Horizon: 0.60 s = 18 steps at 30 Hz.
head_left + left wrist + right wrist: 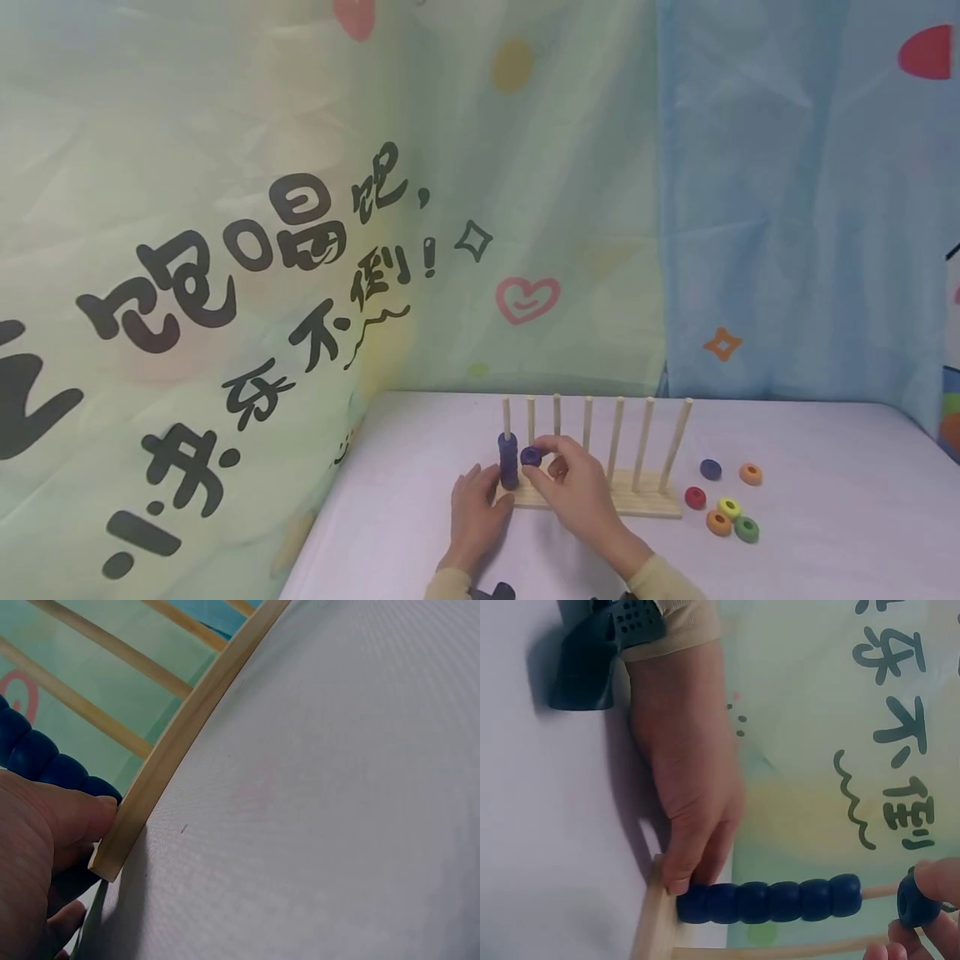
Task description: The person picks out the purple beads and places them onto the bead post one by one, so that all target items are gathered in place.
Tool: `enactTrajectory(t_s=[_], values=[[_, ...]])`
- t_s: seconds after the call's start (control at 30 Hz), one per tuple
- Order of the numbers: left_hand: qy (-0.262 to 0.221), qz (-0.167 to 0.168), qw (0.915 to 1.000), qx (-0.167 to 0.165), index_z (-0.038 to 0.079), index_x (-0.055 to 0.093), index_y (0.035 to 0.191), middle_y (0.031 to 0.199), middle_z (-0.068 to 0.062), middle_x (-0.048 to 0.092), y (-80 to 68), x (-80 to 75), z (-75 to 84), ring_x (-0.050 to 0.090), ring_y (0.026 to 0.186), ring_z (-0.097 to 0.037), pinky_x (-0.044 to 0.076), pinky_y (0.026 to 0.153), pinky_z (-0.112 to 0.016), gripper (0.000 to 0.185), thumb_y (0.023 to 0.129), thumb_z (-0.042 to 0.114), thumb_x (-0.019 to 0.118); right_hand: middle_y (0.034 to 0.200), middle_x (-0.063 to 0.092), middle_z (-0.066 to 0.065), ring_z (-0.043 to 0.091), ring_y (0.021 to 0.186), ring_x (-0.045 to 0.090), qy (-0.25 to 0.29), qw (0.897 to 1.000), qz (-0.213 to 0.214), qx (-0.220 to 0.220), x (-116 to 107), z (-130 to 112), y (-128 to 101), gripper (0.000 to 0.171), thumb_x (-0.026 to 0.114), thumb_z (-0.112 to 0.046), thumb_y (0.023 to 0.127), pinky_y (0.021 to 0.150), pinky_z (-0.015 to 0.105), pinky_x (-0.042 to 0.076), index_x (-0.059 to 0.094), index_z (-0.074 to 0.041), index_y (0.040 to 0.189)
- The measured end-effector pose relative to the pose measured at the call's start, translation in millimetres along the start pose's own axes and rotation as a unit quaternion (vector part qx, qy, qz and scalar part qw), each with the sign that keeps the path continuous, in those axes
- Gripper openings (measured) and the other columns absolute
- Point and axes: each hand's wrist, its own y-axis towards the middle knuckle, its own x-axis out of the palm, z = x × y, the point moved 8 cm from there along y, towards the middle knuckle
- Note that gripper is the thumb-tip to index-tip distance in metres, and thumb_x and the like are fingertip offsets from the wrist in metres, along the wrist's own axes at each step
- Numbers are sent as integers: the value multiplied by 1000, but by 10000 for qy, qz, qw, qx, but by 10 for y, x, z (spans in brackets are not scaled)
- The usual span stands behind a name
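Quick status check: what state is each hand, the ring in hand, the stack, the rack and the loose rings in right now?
left hand: fingers touch the rack's left end
right hand: pinches a dark blue ring
dark blue ring: held near the pegs, not threaded
blue stack: six rings on the leftmost peg
wooden rack: upright; other six pegs bare
loose rings: six, flat on the table, right of the rack
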Motion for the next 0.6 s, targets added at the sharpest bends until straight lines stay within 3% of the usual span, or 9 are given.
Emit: enactTrajectory(t_s=[0.43,0.6], values=[[-15,-1,10000,-23,16,60,116,118,-1,61,-34,-22,-15,43,123,-29,19,108,-51,42,75,23,66,91,62,-7,7,64,55,231,9990,-299,258,53,-153,161,32,75,-17,73,55,20,48,64,-16,103],[-56,-18,10000,-45,15,60,117,120,-1,60,-16,-14,-12,42,124,-29,18,108,-50,42,76,24,66,91,63,-7,8,63,56,256,9993,-237,131,18,-226,248,32,75,-16,73,53,20,48,64,-15,103]])
